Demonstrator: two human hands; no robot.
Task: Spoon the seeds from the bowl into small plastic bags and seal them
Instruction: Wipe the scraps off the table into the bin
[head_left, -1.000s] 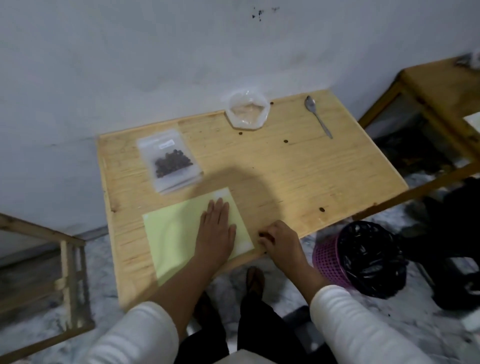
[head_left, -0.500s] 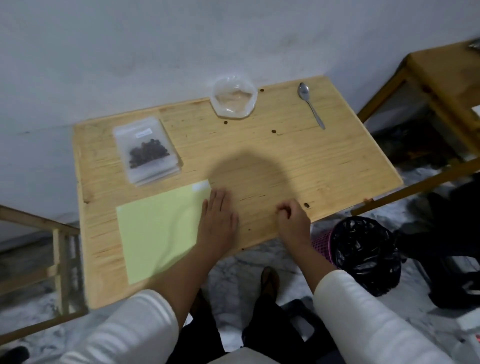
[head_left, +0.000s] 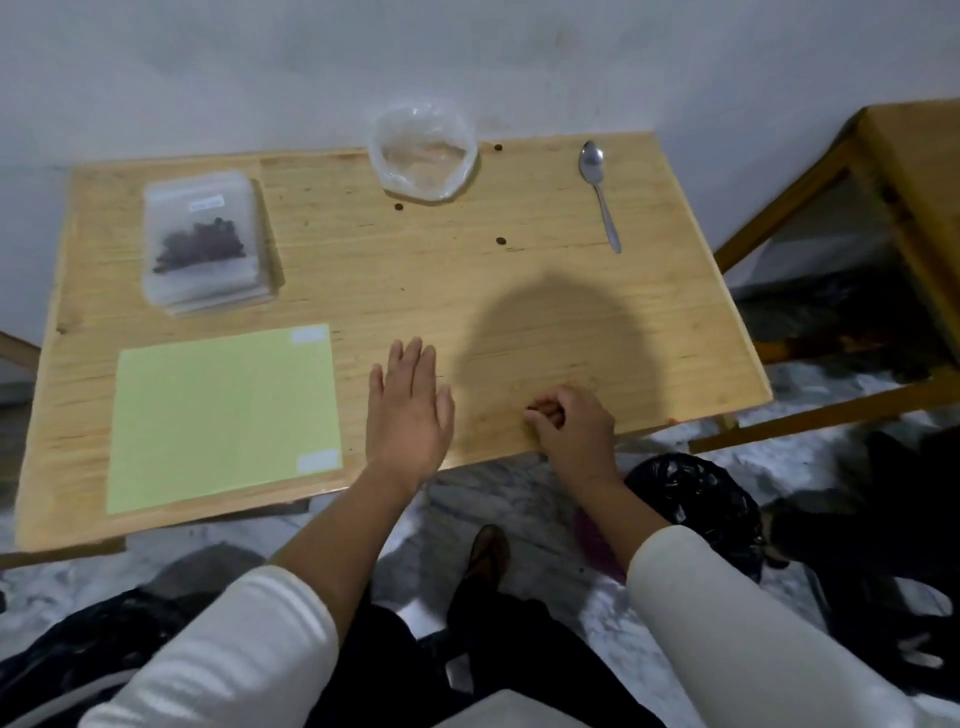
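left hand (head_left: 408, 410) now off green sheet (head_left: 223, 415), fingers spread | right hand (head_left: 571, 426) fingers curled, contents hidden

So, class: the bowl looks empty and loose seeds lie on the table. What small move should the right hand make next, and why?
Probably lift the pinched seed toward the clear bowl. The right hand is curled, its fingertips closed on a dark speck; stray seeds remain on the table, and the spoon lies unused.

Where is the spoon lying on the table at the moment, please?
In the head view the spoon lies at the far right of the wooden table, right of the clear bowl, its bowl end toward the wall, well beyond both hands.
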